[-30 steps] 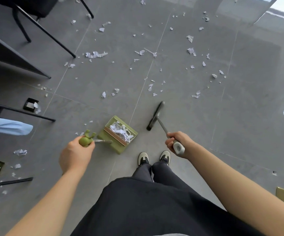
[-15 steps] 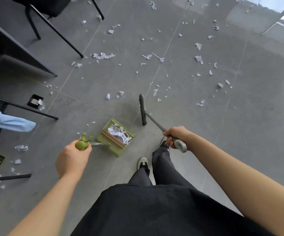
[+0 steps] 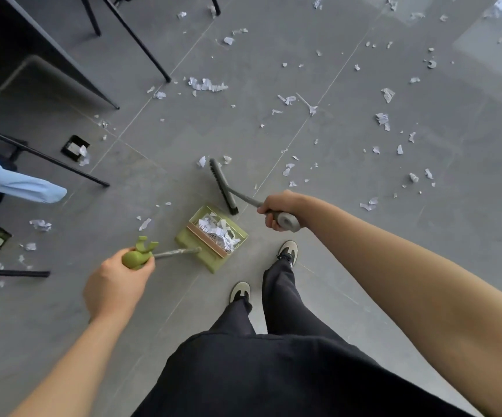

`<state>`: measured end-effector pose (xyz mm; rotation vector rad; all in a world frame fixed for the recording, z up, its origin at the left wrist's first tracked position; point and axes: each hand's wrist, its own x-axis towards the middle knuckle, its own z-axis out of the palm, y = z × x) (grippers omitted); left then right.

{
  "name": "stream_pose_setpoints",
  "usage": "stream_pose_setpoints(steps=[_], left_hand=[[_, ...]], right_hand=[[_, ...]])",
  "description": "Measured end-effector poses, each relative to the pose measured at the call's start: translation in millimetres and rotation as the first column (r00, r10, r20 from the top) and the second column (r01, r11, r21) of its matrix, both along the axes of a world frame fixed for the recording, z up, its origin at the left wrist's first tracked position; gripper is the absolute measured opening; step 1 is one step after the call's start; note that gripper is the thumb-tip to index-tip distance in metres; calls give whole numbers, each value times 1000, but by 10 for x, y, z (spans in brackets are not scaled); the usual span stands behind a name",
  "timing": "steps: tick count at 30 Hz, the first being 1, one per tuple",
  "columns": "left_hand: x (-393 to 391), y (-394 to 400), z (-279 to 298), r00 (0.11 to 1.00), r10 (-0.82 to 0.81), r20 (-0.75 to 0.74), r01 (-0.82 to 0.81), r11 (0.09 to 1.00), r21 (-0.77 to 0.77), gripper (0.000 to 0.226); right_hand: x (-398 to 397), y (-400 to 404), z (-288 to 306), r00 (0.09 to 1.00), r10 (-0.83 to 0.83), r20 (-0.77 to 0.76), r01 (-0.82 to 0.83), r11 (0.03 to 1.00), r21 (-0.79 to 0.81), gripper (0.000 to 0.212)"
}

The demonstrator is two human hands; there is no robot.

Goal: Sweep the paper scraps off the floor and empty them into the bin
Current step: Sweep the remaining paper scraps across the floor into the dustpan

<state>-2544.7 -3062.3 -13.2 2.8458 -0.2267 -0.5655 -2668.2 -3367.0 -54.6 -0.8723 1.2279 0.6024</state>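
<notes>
1. The left hand (image 3: 117,284) grips the green handle of the dustpan (image 3: 213,237), which sits flat on the floor (image 3: 349,251) with its open edge turned towards the broom head, likely to receive the sweep.
2. The right hand (image 3: 278,210) is closed round the grey broom (image 3: 224,186) handle; the bristles rest just beyond the pan.
3. Paper scraps (image 3: 219,231) already fill the pan; many more (image 3: 207,84) lie scattered well ahead.
4. Black chair legs (image 3: 135,40) and a floor socket (image 3: 75,147) to the left hem in some scraps. No bin is visible.
</notes>
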Motion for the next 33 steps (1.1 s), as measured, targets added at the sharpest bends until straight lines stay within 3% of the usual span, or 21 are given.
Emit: stream_pose_setpoints(steps=[4, 7, 13, 18, 23, 27, 33], left_hand=[[-142, -173, 18, 997, 66, 28, -66, 997, 26, 24], [-187, -313, 25, 997, 79, 27, -80, 996, 36, 23], [-200, -661, 87, 998, 69, 4, -70, 996, 61, 25], [-213, -947, 127, 1000, 20, 10, -21, 998, 56, 23], [-250, -1164, 63, 1000, -9, 6, 8, 998, 69, 22], [-249, -1361, 63, 998, -63, 1, 63, 996, 59, 23], [-224, -1590, 64, 992, -128, 11, 127, 990, 53, 22]], right_hand=[[319, -339, -119, 998, -58, 7, 56, 993, 107, 8], [371, -576, -140, 980, -198, -6, 195, 961, 194, 7], [-127, -1073, -125, 921, -383, -70, 386, 876, 290, 8], [-865, -1279, -74, 845, -522, -112, 534, 818, 214, 18], [-1277, -1319, 1, 730, -672, -124, 683, 712, 162, 8], [-1488, -1444, 124, 774, -620, -132, 633, 767, 107, 10], [-1743, -1550, 350, 900, -406, -159, 430, 887, 166, 6]])
